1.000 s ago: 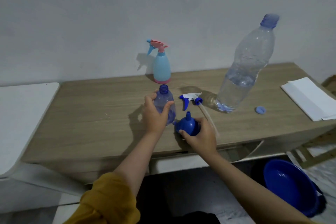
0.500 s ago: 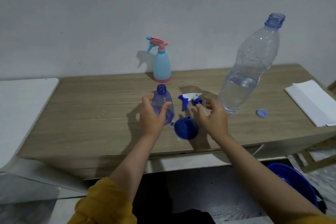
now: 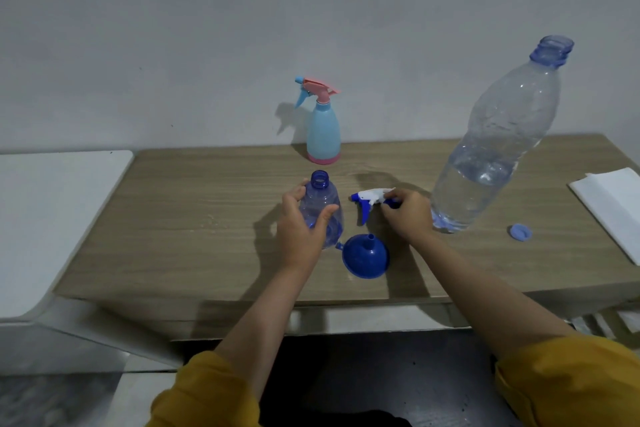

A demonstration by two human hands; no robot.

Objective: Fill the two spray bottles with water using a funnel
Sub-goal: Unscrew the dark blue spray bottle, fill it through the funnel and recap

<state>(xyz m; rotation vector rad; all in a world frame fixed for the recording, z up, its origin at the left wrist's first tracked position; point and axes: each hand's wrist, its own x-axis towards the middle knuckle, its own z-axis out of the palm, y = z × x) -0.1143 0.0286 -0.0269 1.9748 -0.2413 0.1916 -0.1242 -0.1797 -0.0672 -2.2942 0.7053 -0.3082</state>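
My left hand (image 3: 299, 229) grips a clear blue spray bottle (image 3: 320, 198) that stands upright on the wooden table (image 3: 207, 218) with its neck open. My right hand (image 3: 407, 215) closes on the white and blue spray head (image 3: 369, 199) lying just right of that bottle. A blue funnel (image 3: 365, 255) rests upside down on the table in front of both, spout up, untouched. At the back stands a light blue spray bottle (image 3: 323, 130) with a pink trigger head on. A big clear water bottle (image 3: 491, 156), partly full and uncapped, stands at the right.
The water bottle's blue cap (image 3: 520, 231) lies right of it. White folded paper (image 3: 613, 204) sits at the table's right edge. A white surface (image 3: 52, 218) adjoins the table on the left. The wall runs close behind the table.
My right hand let go of the funnel, which now lies spout up on the table, and moved back and right onto the spray head. My left hand stays on the clear blue bottle.
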